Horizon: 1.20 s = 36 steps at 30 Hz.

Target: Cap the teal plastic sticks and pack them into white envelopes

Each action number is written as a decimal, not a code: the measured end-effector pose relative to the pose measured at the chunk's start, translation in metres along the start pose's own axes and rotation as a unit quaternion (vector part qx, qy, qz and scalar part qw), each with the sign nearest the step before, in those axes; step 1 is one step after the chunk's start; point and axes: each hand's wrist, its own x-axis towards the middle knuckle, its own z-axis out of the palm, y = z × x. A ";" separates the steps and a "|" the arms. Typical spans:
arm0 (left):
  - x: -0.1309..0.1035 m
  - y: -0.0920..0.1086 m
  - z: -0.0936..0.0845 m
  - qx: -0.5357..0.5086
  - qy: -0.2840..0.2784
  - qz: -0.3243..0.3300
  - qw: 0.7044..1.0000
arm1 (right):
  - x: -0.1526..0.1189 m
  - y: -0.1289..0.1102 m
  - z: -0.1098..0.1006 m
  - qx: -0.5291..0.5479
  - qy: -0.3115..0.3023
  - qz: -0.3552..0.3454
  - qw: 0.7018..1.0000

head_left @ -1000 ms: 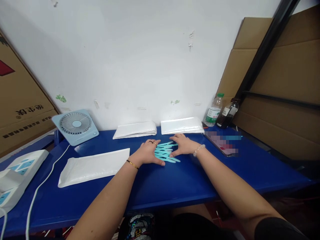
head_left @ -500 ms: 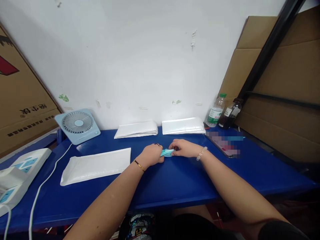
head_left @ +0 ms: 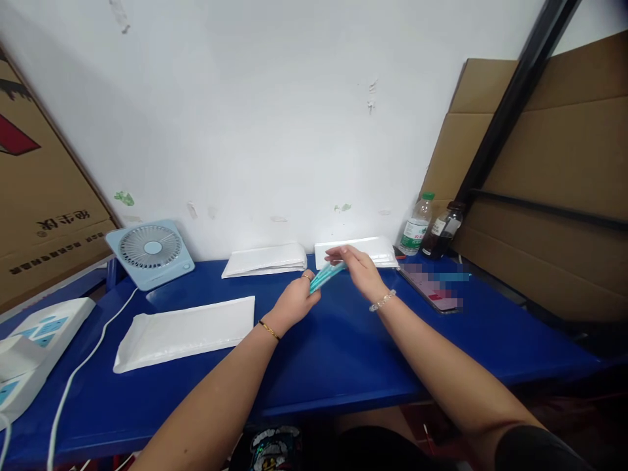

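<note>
My left hand (head_left: pixel 294 297) is closed around the lower end of a slim light-blue bundle (head_left: pixel 326 277) that looks like thin strips; its exact kind is unclear. The bundle tilts up and to the right above the blue table (head_left: pixel 338 353). My right hand (head_left: pixel 358 261) is at its upper end, fingers stretched out and leaning to the left; whether they touch it cannot be made out. A padded white envelope (head_left: pixel 186 332) lies to the left of my left hand. Behind my hands are two more white envelopes, one on the left (head_left: pixel 265 260) and one on the right (head_left: pixel 383 252), partly covered by my right hand.
A blue fan (head_left: pixel 151 252) stands at the left, beside a white power strip (head_left: pixel 53 333) with a cable. At the right are a phone (head_left: pixel 429 290), a clear bottle (head_left: pixel 417 226) and a dark bottle (head_left: pixel 443 230). Cardboard (head_left: pixel 564 157) and a black post (head_left: pixel 505 111) bound the right side.
The light-blue bundle has been raised and tilted, showing more of its length. My right hand has moved up and its fingers have straightened from a pinch. The camera view has shifted slightly.
</note>
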 end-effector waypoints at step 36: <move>-0.045 -0.074 -0.110 0.097 -0.129 -0.125 0.979 | -0.003 -0.013 0.024 0.416 -0.018 0.100 0.904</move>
